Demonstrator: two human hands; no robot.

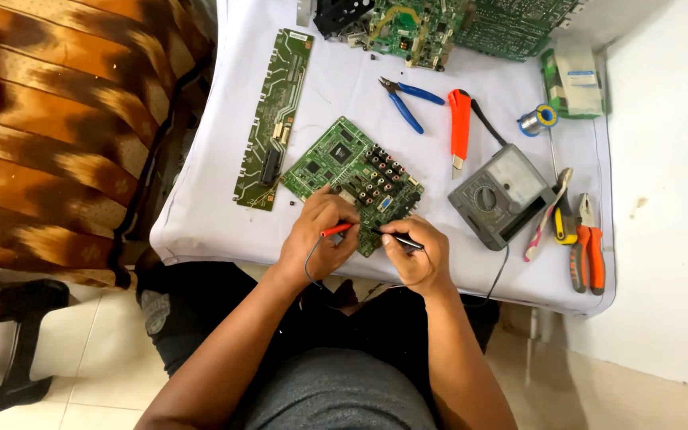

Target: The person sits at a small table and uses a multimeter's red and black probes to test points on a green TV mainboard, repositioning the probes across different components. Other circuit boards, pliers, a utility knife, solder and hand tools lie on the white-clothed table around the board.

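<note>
My left hand (318, 236) grips a red multimeter probe (336, 230) with its tip on a green circuit board (330, 159). My right hand (418, 251) grips a black probe (402, 240) whose tip also points at the near edge of that board. The board lies tilted on a small table covered in white cloth (216, 199) and carries several round sockets. Thin leads run from the probes under my wrists toward a grey analogue multimeter (500, 193) to the right.
A long narrow green board (274, 115) lies at the left. Blue-handled cutters (404, 97), an orange utility knife (459, 127), a solder spool (538, 119), orange pliers (588, 247) and more boards (439, 28) sit on the cloth. A patterned brown sofa (49, 127) stands left.
</note>
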